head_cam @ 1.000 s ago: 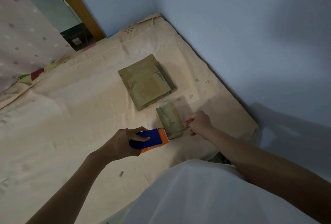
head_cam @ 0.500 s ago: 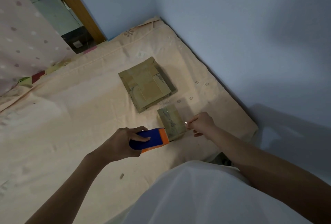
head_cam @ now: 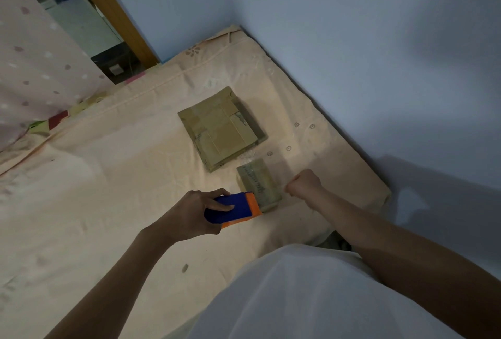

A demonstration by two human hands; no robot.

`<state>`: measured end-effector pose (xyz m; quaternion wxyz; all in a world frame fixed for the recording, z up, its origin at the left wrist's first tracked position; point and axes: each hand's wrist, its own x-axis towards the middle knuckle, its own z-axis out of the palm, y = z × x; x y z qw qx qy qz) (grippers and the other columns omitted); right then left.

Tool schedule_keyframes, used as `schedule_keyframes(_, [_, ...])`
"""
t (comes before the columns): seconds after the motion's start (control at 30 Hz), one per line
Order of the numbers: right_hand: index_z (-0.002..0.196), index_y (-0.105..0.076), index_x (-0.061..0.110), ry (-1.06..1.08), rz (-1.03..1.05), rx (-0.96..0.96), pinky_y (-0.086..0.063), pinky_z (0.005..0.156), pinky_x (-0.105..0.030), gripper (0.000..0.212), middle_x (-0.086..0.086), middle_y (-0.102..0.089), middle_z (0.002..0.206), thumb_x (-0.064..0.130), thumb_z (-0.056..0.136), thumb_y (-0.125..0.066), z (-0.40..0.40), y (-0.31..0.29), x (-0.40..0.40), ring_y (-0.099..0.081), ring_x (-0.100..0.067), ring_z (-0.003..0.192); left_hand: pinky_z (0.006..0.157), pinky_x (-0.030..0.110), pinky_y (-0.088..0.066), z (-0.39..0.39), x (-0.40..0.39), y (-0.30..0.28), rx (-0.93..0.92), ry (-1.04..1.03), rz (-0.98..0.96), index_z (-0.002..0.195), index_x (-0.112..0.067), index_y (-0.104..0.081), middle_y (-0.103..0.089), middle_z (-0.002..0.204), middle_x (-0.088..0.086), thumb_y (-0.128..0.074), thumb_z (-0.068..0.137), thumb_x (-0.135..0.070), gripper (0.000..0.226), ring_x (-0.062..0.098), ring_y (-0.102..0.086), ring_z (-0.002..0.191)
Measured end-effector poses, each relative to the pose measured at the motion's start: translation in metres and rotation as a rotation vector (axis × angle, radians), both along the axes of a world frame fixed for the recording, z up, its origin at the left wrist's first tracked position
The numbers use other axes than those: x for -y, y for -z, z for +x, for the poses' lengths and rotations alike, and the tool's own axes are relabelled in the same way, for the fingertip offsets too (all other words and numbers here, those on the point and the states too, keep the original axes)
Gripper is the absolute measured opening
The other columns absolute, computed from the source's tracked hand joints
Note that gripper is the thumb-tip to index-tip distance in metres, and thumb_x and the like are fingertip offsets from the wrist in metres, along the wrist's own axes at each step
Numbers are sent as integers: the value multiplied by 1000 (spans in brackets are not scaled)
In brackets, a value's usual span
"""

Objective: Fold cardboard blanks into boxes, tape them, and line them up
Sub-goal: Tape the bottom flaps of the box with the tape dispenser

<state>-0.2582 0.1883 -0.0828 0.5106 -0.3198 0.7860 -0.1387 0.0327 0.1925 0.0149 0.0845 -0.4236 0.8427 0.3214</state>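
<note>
A small taped cardboard box point(head_cam: 257, 184) lies on the peach bed sheet point(head_cam: 108, 189). My left hand point(head_cam: 189, 214) grips a blue and orange tape dispenser point(head_cam: 233, 210), whose orange end touches the box's near left corner. My right hand point(head_cam: 303, 182) is curled into a fist just right of the box, knuckles toward it; nothing shows in its fingers. Just beyond the box is a stack of flat cardboard blanks point(head_cam: 221, 130).
A blue wall point(head_cam: 379, 67) runs along the bed's right edge and meets the far corner. A dotted curtain point(head_cam: 32, 67) and a wooden-framed mirror point(head_cam: 113, 13) stand at the left back. My white shirt point(head_cam: 311, 298) fills the near foreground.
My right hand, which was pinching at the box's right edge, has closed into a fist and drawn slightly right. The left hand and dispenser stay at the box's near corner.
</note>
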Motion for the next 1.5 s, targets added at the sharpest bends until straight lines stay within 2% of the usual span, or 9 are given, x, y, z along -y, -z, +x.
schedule_keyframes(0.1, [98, -68, -1, 23, -5, 69, -62, 71, -34, 23, -16, -70, 93, 5, 76, -70, 4, 3, 3, -71, -26, 82, 79, -1, -40, 0, 2, 2, 15, -18, 2, 125, -29, -69, -53, 139, -16, -81, 78, -20, 50, 6, -60, 105])
schedule_keyframes(0.27, [102, -59, -3, -14, 16, 210, -61, 86, -43, 12, -18, -73, 96, 1, 93, -53, 10, 6, 1, -75, -26, 80, 77, -2, -41, 1, 2, 7, 23, -33, 19, 125, -27, -69, -53, 137, -18, -80, 79, -19, 48, 4, -59, 103])
schedule_keyframes(0.53, [111, -58, -5, -60, 22, 247, -62, 78, -36, 19, -14, -74, 95, -1, 95, -48, 16, 2, -2, -74, -18, 77, 85, 10, -51, 20, -7, 28, -14, -125, 60, 118, -29, -71, -55, 137, -14, -86, 73, -18, 49, 7, -60, 110])
schedule_keyframes(0.7, [115, -54, -4, -47, 15, 339, -60, 87, -42, 22, -15, -74, 97, 2, 98, -41, 17, -2, -5, -74, -24, 86, 81, 15, -54, 23, -8, 30, -66, -135, 47, 115, -33, -67, -53, 135, -18, -86, 72, -15, 50, 6, -60, 108])
schedule_keyframes(0.83, [122, -47, 2, -16, 11, 425, -57, 92, -45, 22, -14, -72, 105, 13, 105, -39, 17, -7, -6, -72, -28, 96, 76, 9, -51, 21, -12, 28, -169, -107, 31, 113, -25, -62, -51, 129, -15, -85, 70, -6, 52, -10, -52, 107])
schedule_keyframes(1.03, [127, -41, 9, -19, 8, 378, -56, 92, -46, 22, -11, -69, 114, 18, 107, -37, 12, -12, -6, -71, -24, 95, 74, 5, -48, 18, -13, 24, -228, -85, 0, 115, -19, -61, -47, 130, -14, -84, 71, -3, 53, -18, -44, 113])
schedule_keyframes(1.23, [120, -43, 11, -4, -52, 332, -56, 91, -43, 16, -8, -64, 111, 17, 106, -40, 10, -12, -3, -69, -22, 96, 74, 7, -49, 14, -8, 21, -255, -47, -27, 116, -23, -58, -46, 129, -15, -83, 72, -5, 54, -12, -45, 114])
schedule_keyframes(1.4, [110, -48, 12, -41, -200, 201, -56, 91, -49, 14, -9, -60, 109, 24, 102, -48, 10, -5, 0, -65, -24, 100, 76, 14, -53, 7, -5, 32, -290, -23, 12, 116, -20, -56, -50, 129, -10, -83, 74, -8, 51, 1, -54, 111])
schedule_keyframes(1.5, [108, -47, 11, -109, -290, 176, -56, 79, -34, 10, -6, -59, 104, 20, 103, -47, 10, -12, -3, -63, -19, 96, 78, 15, -54, 6, -4, 38, -298, -44, 36, 116, -20, -54, -50, 129, -10, -82, 76, -9, 51, 1, -53, 114])
